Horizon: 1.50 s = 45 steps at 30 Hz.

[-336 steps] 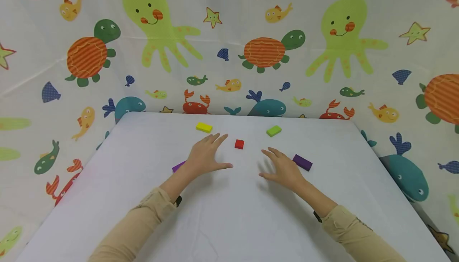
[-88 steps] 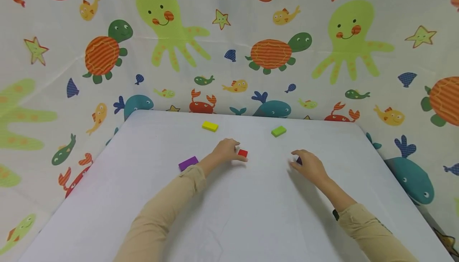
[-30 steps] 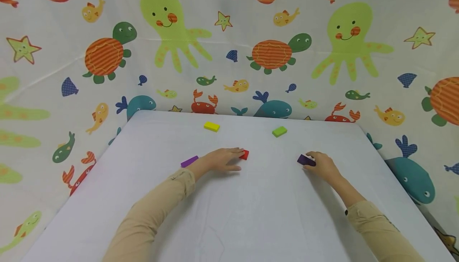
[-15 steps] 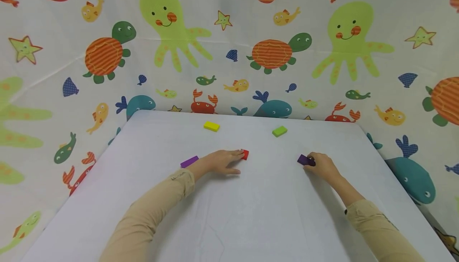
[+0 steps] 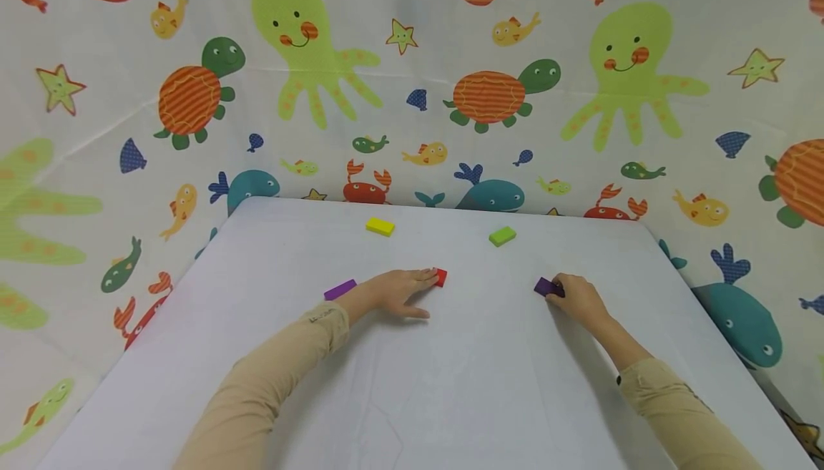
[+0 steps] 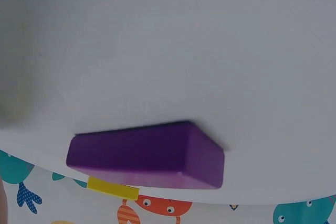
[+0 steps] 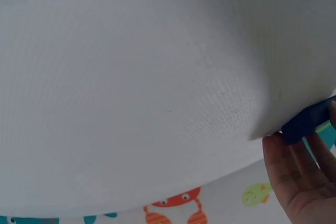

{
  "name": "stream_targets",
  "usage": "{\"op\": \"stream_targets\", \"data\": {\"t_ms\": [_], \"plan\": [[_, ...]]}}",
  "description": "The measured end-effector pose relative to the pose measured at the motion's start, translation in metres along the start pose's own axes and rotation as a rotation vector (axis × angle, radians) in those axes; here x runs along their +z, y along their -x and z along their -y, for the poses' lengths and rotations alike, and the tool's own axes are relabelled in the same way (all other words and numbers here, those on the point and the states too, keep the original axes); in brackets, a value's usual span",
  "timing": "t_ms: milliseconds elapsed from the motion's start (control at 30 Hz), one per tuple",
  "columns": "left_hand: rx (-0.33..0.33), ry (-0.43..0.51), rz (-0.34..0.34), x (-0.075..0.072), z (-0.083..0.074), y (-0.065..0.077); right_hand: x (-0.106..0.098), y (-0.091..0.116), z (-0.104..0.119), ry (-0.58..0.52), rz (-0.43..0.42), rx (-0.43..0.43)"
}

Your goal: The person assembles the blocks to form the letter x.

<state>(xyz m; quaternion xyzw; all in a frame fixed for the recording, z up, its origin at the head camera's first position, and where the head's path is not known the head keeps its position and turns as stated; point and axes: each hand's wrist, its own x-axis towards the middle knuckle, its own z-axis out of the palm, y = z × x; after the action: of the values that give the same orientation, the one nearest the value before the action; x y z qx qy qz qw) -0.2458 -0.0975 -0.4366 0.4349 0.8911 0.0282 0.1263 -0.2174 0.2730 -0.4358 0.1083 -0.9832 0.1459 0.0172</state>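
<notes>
In the head view my left hand (image 5: 399, 291) lies with its fingers fairly straight, their tips on a small red block (image 5: 440, 277) and covering part of it. The thumb is spread away from that block. My right hand (image 5: 579, 297) pinches a dark purple block (image 5: 546, 287) between thumb and fingers; its right end is hidden by them. The right wrist view shows this block (image 7: 307, 121) looking dark blue, the fingers of the right hand (image 7: 302, 177) against it. A lighter purple block (image 5: 340, 290) lies beside the left wrist, and fills the lower part of the left wrist view (image 6: 147, 156).
Farther back on the white table (image 5: 463, 384) are a yellow block (image 5: 380, 227) and a green block (image 5: 502, 236). A curtain (image 5: 412, 112) printed with sea animals hangs behind the table and along its sides.
Over about three seconds, my left hand has gone from curling round the red block to resting straight fingers on it. My right hand has shifted slightly right with the dark purple block.
</notes>
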Motion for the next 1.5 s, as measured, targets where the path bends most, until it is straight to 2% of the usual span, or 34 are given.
{"op": "stream_targets", "data": {"t_ms": [367, 600, 900, 1167, 1500], "plan": [[-0.007, -0.008, 0.005, 0.0, 0.0, 0.001, 0.001, -0.002, 0.001, 0.0, -0.023, -0.021], [-0.007, -0.075, 0.019, -0.007, -0.001, -0.001, 0.0, -0.001, 0.002, -0.016, -0.047, -0.007], [-0.009, -0.073, 0.036, -0.01, -0.002, -0.001, -0.001, 0.001, 0.013, -0.041, -0.073, -0.026], [0.01, -0.035, 0.0, -0.008, -0.002, -0.002, -0.001, -0.003, 0.02, -0.047, -0.077, -0.047], [-0.041, -0.015, -0.009, -0.01, -0.007, -0.002, 0.003, -0.008, 0.039, -0.069, -0.095, -0.092]]}}
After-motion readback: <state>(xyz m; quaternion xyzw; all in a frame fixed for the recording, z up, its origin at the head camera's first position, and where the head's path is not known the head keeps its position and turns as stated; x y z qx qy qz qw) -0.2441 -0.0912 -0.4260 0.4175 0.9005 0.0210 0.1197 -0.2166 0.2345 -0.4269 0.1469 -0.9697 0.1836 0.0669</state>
